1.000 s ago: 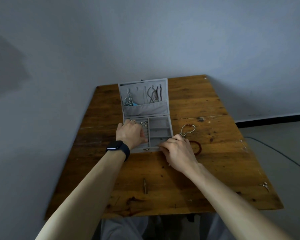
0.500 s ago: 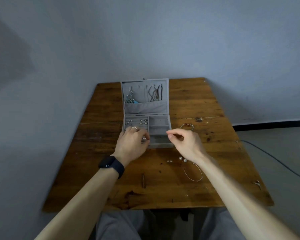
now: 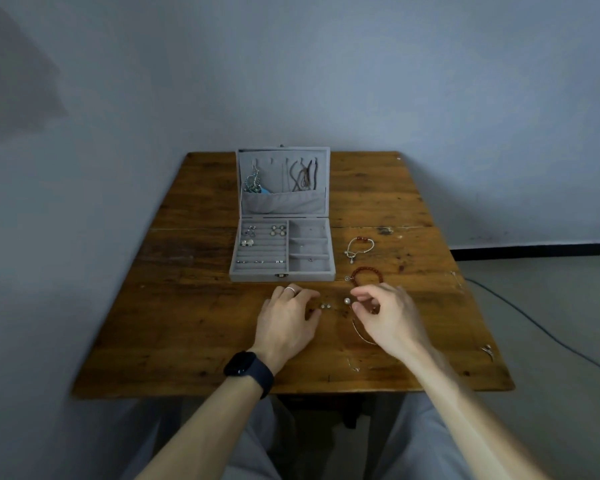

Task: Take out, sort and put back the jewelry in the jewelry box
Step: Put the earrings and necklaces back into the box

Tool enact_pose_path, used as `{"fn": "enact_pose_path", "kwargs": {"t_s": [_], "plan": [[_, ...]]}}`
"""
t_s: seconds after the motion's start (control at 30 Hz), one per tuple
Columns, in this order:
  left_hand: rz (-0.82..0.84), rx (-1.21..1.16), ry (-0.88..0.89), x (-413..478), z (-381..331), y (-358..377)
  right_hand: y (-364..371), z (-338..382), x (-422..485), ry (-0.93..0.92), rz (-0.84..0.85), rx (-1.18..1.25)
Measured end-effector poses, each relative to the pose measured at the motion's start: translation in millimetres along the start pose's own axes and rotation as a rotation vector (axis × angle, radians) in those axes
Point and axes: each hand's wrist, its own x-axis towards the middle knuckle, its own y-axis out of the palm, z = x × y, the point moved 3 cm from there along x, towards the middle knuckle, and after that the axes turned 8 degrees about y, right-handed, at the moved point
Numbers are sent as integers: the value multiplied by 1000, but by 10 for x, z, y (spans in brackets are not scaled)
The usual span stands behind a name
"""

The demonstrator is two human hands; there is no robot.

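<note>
Nearest, our left hand (image 3: 288,320) rests palm down on the wooden table (image 3: 187,323), fingers loosely bent, holding nothing. Two pearl studs (image 3: 325,306) lie just right of its fingertips. Our right hand (image 3: 385,313) has thumb and forefinger close together beside a pearl (image 3: 347,301) and a thin chain (image 3: 359,334); whether they grip anything, we cannot tell. Farther right lie a red bead bracelet (image 3: 366,273) and a cord bracelet (image 3: 359,245); the grey jewelry box (image 3: 281,277) stands open beyond our hands.

jewelry box (image 3: 257,276) open on table (image 3: 187,323) | left hand (image 3: 286,320) rests beside two studs (image 3: 325,306) | right hand (image 3: 387,317) curled near pearl (image 3: 347,301)
</note>
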Motion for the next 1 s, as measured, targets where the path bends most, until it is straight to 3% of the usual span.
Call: {"fn": "enact_pose_path", "kwargs": {"t_s": [0.2, 0.47, 0.77, 1.0], "plan": [[0, 24, -10, 69, -63, 49, 118, -99, 4, 30, -55, -174], [82, 4, 60, 298, -239, 106, 126, -120, 43, 33, -44, -194], [91, 43, 178, 501, -333, 116, 3, -182, 99, 111, 32, 65], [29, -237, 60, 511, -69, -330, -153, -204, 167, 278, 74, 437]]}}
